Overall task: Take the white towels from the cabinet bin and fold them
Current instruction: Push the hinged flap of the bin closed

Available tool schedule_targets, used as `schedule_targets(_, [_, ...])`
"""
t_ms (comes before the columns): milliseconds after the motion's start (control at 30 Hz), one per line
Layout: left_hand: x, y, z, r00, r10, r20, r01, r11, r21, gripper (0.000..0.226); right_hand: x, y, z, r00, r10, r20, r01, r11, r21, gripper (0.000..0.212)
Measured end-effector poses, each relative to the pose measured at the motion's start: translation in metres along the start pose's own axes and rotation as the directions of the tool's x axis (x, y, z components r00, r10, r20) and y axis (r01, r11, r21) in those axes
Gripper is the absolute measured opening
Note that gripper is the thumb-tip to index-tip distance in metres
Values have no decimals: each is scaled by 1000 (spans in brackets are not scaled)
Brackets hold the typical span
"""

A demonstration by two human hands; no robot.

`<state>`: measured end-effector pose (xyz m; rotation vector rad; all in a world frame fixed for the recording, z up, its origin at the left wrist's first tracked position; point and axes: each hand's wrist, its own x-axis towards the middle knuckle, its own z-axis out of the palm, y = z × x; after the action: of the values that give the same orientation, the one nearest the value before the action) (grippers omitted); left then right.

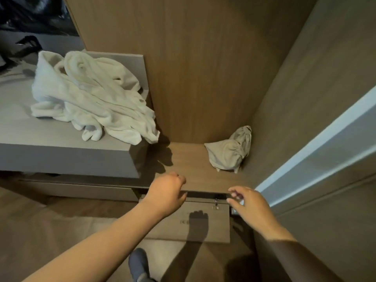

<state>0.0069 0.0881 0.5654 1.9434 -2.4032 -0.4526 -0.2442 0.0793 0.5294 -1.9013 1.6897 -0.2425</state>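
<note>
One loose heap of white towels [89,98] lies crumpled on the grey counter [61,155] to your left, with a corner hanging past its right edge. Below, the cabinet bin [189,220] stands slightly ajar, a dark gap along its top. Your left hand [165,193] is curled at that gap; whether it grips the edge cannot be told. Your right hand [248,202] is at the gap's right end, fingers loosely bent, holding nothing. A beige drawstring bag [227,153] sits in the back right corner of the cabinet shelf [189,159].
</note>
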Motion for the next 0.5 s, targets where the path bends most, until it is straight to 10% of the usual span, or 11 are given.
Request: schedule_targets(500, [0,84,191,978,-34,206,75,978,-195,37,-69,170,80,949,296,111,-308,944,117,33])
